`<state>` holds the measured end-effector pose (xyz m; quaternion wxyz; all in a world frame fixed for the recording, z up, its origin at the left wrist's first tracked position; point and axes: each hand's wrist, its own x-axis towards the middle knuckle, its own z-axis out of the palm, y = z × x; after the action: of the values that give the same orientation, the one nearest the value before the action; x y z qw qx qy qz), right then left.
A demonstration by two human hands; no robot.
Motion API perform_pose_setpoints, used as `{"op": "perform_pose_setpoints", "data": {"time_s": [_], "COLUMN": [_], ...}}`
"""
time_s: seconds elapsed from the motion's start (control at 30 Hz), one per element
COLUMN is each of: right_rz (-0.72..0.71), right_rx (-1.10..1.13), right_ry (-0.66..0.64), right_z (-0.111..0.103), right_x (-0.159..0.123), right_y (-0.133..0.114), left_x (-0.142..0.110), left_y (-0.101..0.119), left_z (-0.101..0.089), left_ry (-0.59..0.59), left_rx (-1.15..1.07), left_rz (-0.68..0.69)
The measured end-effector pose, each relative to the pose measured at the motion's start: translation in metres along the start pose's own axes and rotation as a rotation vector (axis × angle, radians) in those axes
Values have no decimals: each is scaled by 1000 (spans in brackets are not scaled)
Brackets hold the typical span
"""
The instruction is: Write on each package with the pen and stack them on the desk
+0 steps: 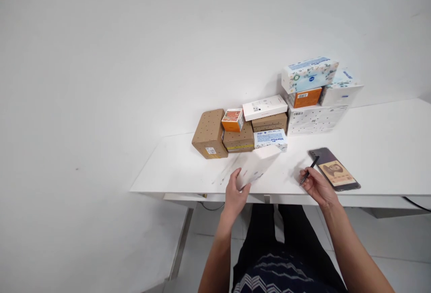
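Observation:
My left hand (236, 190) grips the near end of a slim white box (257, 165), thumb on one side and fingers on the other. The box is tilted just above the front of the white desk (182, 167). In my right hand (318, 187) is a black pen (310, 170), pinched between thumb and fingers and slanting up to the right. Close beside that hand, a phone (335, 169) lies on the desk with a picture showing on its screen. Part of a small white-and-blue Manhua pack (270, 138) is hidden behind the slim box.
Against the wall stand brown dotted boxes (210, 133), an orange box (233, 120) and a flat white box (265, 107). To their right, floral tissue packs (310, 75) and another orange box (307, 98) are stacked on a white dotted box (316, 120). A cable (415, 204) hangs at right.

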<state>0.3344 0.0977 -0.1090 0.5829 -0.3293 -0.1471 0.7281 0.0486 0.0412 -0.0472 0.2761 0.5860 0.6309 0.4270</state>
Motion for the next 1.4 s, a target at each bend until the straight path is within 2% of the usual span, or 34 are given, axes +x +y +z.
{"op": "perform_pose_setpoints", "data": {"time_s": [0.1, 0.2, 0.33, 0.43, 0.5, 0.6, 0.73, 0.83, 1.0, 1.07, 1.17, 1.23, 1.33, 1.4], "right_rz": [0, -5, -17, -11, -13, -89, -218, -291, -470, -486, -474, -525, -605, -603], "right_rx": [-7, -5, -8, -5, 3, 23, -35, -155, -616, -741, -885, -992, -1083, -1079], "right_ry": [4, 16, 28, 29, 39, 68, 21, -51, -236, -317, -382, -396, -390, -364], "right_z": [0, -1, -2, -1, 3, 17, 51, 82, 128, 139, 145, 144, 140, 139], "right_x": [0, 1, 1, 0, 0, -4, -13, -15, -5, 2, 12, 15, 17, 16], "right_y": [0, 0, 1, 1, -1, -7, -17, -20, -9, 0, 15, 22, 28, 28], "left_x": [1, 3, 7, 11, 13, 13, 13, 15, 23, 26, 29, 29, 29, 29], "left_y": [14, 21, 21, 18, 15, 11, 7, 4, -3, -5, -5, -3, -2, -1], "left_z": [-7, -10, -9, -5, -2, 3, 8, 13, 20, 21, 21, 20, 20, 20], "left_ry": [36, -5, -102, -201, -227, -185, -164, -150, -95, -98, -106, -114, -125, -123], "left_rx": [112, 138, 117, 204, 267, 335, 302, 206, 122, 115, 125, 145, 167, 169], "left_rz": [169, 258, 244, 260, 275, 262, 202, 178, 208, 219, 237, 240, 219, 213]}}
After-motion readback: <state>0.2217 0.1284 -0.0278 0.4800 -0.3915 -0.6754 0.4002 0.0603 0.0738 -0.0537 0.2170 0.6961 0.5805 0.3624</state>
